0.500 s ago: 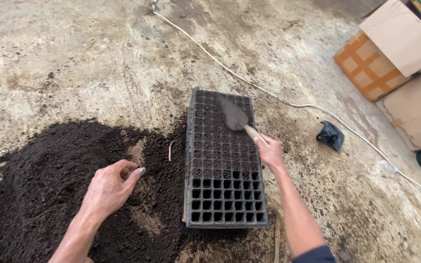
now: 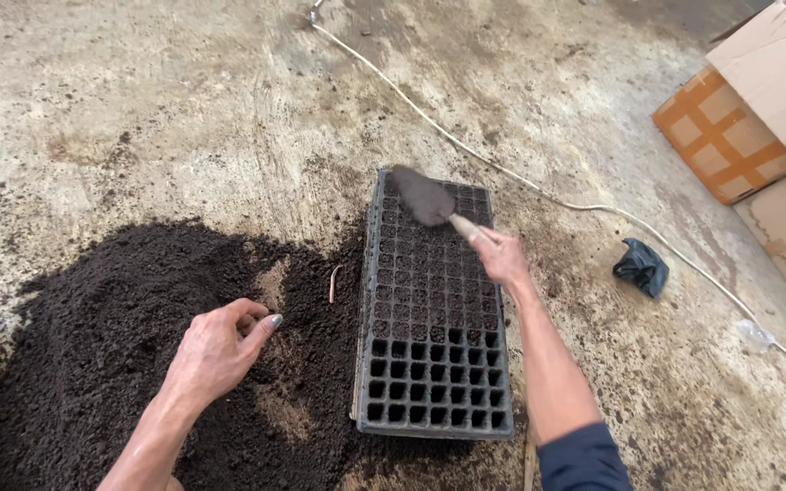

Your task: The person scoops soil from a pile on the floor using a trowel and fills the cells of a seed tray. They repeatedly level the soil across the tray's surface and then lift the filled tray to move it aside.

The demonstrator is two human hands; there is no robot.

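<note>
The right hand (image 2: 500,256) is clenched around the pale handle of a small trowel (image 2: 424,197), whose soil-caked blade hangs over the far end of a black seedling tray (image 2: 433,309); most of the handle is hidden inside the fist. The tray lies lengthwise on the concrete floor (image 2: 156,109), its far rows filled with dark soil and its nearest rows bare, open cells. How full the middle cells are is hard to judge under the forearm, which crosses the tray's right edge. The left hand (image 2: 216,350) rests on the pile of dark soil (image 2: 93,345) just left of the tray, fingers curled loosely inward; whether it holds any soil cannot be told. A small curved pinkish stick (image 2: 333,284) lies on the soil beside the tray's left edge. A white cord (image 2: 539,189) runs across the floor beyond the tray, cut off at the right edge. A crumpled black bag (image 2: 641,266) lies right of the tray, and cardboard boxes (image 2: 757,100) are cropped at the far right corner.
</note>
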